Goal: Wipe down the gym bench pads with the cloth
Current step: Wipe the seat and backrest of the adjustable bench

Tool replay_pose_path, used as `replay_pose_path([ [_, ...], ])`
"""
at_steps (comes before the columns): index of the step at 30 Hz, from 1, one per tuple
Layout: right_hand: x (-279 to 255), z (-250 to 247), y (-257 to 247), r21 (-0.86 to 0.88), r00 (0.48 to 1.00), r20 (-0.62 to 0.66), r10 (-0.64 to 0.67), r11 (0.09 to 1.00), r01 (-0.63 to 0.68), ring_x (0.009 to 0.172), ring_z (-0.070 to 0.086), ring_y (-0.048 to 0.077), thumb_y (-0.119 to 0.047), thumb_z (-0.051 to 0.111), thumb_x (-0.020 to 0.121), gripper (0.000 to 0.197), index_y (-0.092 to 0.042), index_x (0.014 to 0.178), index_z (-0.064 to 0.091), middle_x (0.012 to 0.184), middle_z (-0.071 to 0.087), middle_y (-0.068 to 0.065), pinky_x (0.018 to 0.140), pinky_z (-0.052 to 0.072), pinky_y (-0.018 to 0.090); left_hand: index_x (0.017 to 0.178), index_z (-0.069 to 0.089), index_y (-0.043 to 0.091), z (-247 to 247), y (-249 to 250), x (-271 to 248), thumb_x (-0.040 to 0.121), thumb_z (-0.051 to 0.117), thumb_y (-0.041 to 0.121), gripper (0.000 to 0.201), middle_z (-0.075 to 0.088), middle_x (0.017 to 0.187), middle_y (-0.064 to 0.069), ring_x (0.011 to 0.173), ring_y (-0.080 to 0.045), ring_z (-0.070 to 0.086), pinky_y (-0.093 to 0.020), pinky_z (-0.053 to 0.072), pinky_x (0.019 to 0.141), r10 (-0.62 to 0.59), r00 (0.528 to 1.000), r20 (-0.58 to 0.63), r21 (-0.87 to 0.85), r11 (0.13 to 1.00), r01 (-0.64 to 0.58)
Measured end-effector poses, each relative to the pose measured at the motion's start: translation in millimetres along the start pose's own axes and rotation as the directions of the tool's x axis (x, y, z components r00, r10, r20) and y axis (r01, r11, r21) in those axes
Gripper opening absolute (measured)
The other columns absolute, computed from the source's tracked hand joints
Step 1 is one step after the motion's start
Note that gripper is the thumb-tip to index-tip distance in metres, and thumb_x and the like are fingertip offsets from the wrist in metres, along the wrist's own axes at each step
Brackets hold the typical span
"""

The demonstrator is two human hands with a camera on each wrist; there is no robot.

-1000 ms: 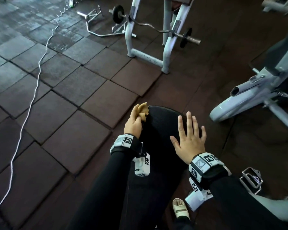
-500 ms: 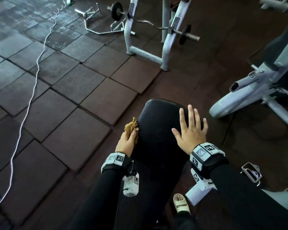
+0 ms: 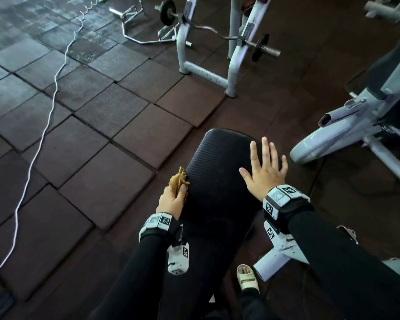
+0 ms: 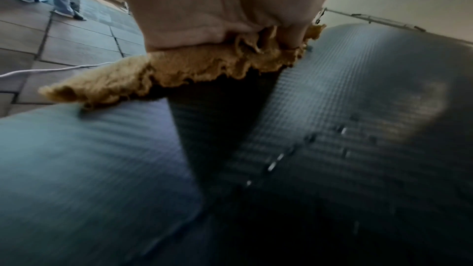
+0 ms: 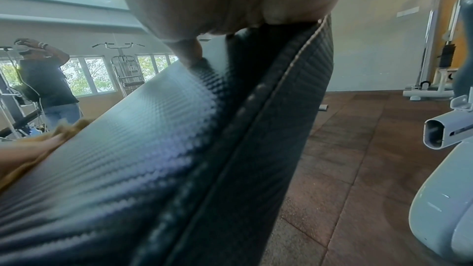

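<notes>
left hand (image 3: pixel 171 199) grips crumpled tan cloth (image 3: pixel 179 180) at black textured bench pad (image 3: pixel 219 172) left edge | right hand (image 3: pixel 264 172) flat, fingers spread, bracing | keep firm overlapping strokes

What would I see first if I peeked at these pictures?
First, the two hands on the black bench pad in the middle. The left hand holds a crumpled tan cloth against the pad's left edge, while the right hand lies flat on its right side. Behind them, a barbell rests on a pale metal rack.
</notes>
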State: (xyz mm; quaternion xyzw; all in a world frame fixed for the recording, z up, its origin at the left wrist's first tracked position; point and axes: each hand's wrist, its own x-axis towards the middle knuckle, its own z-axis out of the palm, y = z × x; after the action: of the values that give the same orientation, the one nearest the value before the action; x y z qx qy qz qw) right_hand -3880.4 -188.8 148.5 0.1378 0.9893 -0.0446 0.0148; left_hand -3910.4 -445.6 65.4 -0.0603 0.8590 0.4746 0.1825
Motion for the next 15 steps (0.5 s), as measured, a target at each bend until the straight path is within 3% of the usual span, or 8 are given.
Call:
replay_pose_path([
  [2,0.3,0.6,-0.3,-0.005,1.0,0.002,0.001,1.0,-0.001,0.144,-0.011,0.02,-0.057,0.028,0.092,0.076,-0.03,0.146,-0.018,0.156,-0.021,0.001,0.113,0.001,0.052,0.13,0.036,0.048,-3.6,-21.2,-14.6,0.075,0.039,0.07,0.059,0.06,0.12,0.007,0.106,-0.018,0.058,-0.041,0.046,0.095,-0.029,0.999,-0.041,0.027,0.999,0.03],
  [5,0.3,1.6,-0.4,-0.011,1.0,-0.006,0.0,1.0,0.0,0.144,-0.01,0.02,-0.057,0.028,0.092,0.076,-0.03,0.146,-0.017,0.156,-0.02,0.001,0.113,0.001,0.052,0.133,0.016,0.062,-6.8,-35.6,-27.7,0.082,0.044,0.06,0.058,0.063,0.115,0.006,0.088,-0.015,0.059,-0.032,0.044,0.083,-0.036,0.996,-0.083,0.042,0.998,0.04],
  [7,0.7,2.4,0.0,-0.006,1.0,-0.012,0.002,1.0,-0.002,0.144,-0.011,0.02,-0.057,0.028,0.092,0.076,-0.03,0.146,-0.017,0.156,-0.02,0.001,0.113,0.001,0.051,0.129,0.012,0.074,-6.0,-32.4,-29.4,0.089,0.043,0.05,0.057,0.058,0.126,0.012,0.099,-0.015,0.061,-0.037,0.046,0.09,0.025,0.997,-0.078,0.055,0.998,-0.021],
  [10,1.0,3.4,-0.2,-0.008,1.0,-0.023,0.007,1.0,-0.007,0.144,-0.01,0.02,-0.057,0.029,0.092,0.076,-0.03,0.147,-0.016,0.156,-0.019,0.001,0.113,0.001,0.051,0.123,0.011,0.081,-7.2,-18.1,-27.8,0.097,0.035,0.044,0.051,0.042,0.142,0.02,0.117,-0.016,0.054,-0.045,0.042,0.101,0.078,0.995,-0.065,0.137,0.988,-0.069],
  [13,0.0,3.4,-0.9,-0.009,0.999,-0.046,0.005,1.0,-0.006,0.145,-0.007,0.02,-0.057,0.032,0.092,0.076,-0.029,0.148,-0.012,0.157,-0.016,0.001,0.113,0.002,0.052,0.126,0.009,0.077,-6.9,-9.5,-31.4,0.098,0.032,0.046,0.048,0.029,0.152,0.018,0.127,-0.02,0.047,-0.044,0.037,0.105,0.055,0.996,-0.071,0.232,0.972,-0.037],
  [15,-0.4,3.0,-1.1,-0.006,0.999,-0.052,0.005,1.0,-0.005,0.145,-0.006,0.02,-0.056,0.033,0.091,0.076,-0.029,0.148,-0.01,0.157,-0.015,0.001,0.113,0.002,0.052,0.135,0.01,0.068,-5.2,-6.7,-36.6,0.099,0.031,0.046,0.047,0.024,0.155,0.015,0.131,-0.022,0.041,-0.044,0.033,0.104,0.058,0.995,-0.081,0.291,0.956,-0.032],
])
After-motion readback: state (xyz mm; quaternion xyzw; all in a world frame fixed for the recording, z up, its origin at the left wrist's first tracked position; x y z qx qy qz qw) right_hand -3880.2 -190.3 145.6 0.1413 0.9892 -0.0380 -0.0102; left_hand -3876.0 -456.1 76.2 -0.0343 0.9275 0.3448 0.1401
